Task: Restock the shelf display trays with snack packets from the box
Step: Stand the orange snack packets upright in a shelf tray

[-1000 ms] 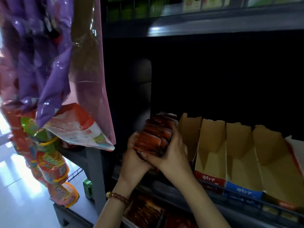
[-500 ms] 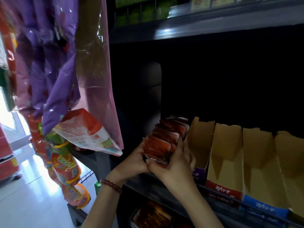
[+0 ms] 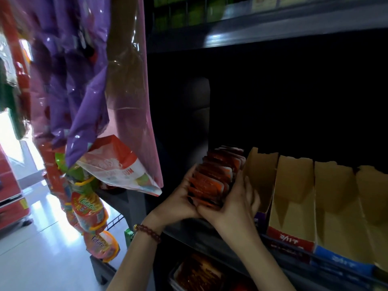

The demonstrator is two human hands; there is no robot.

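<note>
A stack of red-orange snack packets (image 3: 216, 175) stands on edge at the left end of the dark shelf (image 3: 201, 232). My left hand (image 3: 180, 200) holds the stack's left side, fingers curled round its front. My right hand (image 3: 237, 202) grips the right side, fingers lying along the packets. To the right stands a row of open cardboard display trays (image 3: 294, 198), their brown insides bare. The nearest tray (image 3: 260, 177) touches my right hand's fingers. The tray under the stack is hidden.
Hanging snack bags in purple and pink plastic (image 3: 88, 85) fill the left, with orange packets (image 3: 88, 208) strung below. A shelf (image 3: 262, 28) runs overhead. More red packets (image 3: 199, 274) lie on the shelf beneath. Shiny floor lies at lower left.
Both hands stay on the packet stack. The stack looks pushed slightly deeper onto the shelf, and the view has shifted left.
</note>
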